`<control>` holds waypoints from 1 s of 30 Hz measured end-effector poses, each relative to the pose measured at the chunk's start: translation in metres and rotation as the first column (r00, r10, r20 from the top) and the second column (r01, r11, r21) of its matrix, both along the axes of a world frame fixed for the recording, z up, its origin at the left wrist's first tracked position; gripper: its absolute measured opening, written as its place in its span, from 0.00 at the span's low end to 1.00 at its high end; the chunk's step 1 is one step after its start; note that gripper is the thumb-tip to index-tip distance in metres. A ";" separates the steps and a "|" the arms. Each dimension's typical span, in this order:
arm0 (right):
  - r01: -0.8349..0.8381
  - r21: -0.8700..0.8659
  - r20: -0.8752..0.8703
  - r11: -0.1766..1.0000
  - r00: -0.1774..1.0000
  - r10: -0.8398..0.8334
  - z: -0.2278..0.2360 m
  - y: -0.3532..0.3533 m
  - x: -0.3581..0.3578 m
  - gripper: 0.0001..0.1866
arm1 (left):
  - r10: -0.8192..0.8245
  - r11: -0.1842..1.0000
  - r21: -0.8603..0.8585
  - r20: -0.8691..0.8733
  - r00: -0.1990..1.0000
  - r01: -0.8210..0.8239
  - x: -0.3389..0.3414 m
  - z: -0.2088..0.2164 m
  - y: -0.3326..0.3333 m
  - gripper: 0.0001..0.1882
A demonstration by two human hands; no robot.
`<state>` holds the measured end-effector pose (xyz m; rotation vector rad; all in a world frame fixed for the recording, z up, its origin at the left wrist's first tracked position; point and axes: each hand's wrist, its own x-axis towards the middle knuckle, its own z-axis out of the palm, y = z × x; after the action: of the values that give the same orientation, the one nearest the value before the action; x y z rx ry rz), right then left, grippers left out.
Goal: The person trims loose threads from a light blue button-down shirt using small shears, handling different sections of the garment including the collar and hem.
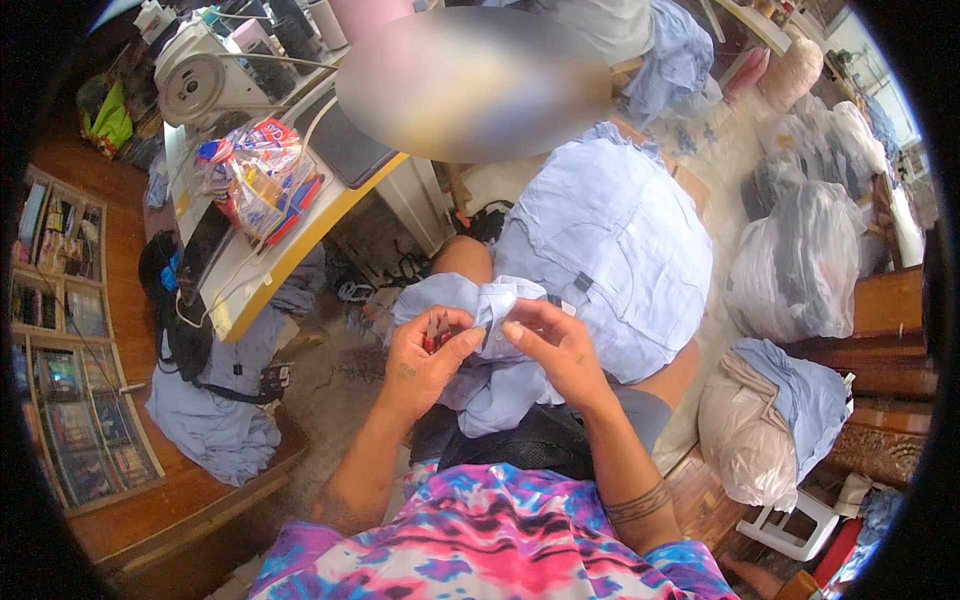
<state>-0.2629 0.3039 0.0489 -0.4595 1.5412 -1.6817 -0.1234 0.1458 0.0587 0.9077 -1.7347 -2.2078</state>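
In my lap lies a light blue garment (pixel 500 392), bunched up, with a folded pale edge raised between my hands. My left hand (pixel 418 362) is closed, with small thread snips (pixel 437 332) with red parts and dark metal blades tucked in its fingers; its thumb presses by the garment's edge. My right hand (pixel 558 350) pinches the same edge between thumb and fingers from the other side. Just beyond, a large pile of light blue garments (pixel 610 240) rests against my legs, a small dark tag showing on it.
To the left stands a sewing table (pixel 312 232) with a yellow edge, holding a colourful plastic bag (pixel 262 170) and a machine (pixel 195 85). Stuffed clear bags (pixel 795 265) and a white stool (pixel 790 525) are at the right. Garments (pixel 215 425) lie on a wooden surface at left.
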 end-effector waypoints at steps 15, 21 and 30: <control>0.117 -0.121 -0.190 0.986 0.972 -0.139 0.044 0.028 0.026 0.08 | -0.283 0.629 -0.778 -0.220 0.934 0.007 -0.009 0.083 0.011 0.10; 0.133 -0.189 -0.048 0.973 0.988 -0.144 0.056 0.030 0.035 0.11 | -0.399 0.487 -0.871 -0.161 0.903 0.060 -0.019 0.093 0.009 0.11; 0.160 -0.081 -0.338 0.984 0.924 -0.178 0.063 0.028 0.043 0.12 | -0.413 0.394 -0.918 -0.136 0.901 0.042 -0.018 0.088 0.009 0.10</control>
<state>-0.2201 0.3320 0.1119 -0.6949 1.8359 -1.8494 -0.1414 0.1551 0.1466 -0.0325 -2.4655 -0.9942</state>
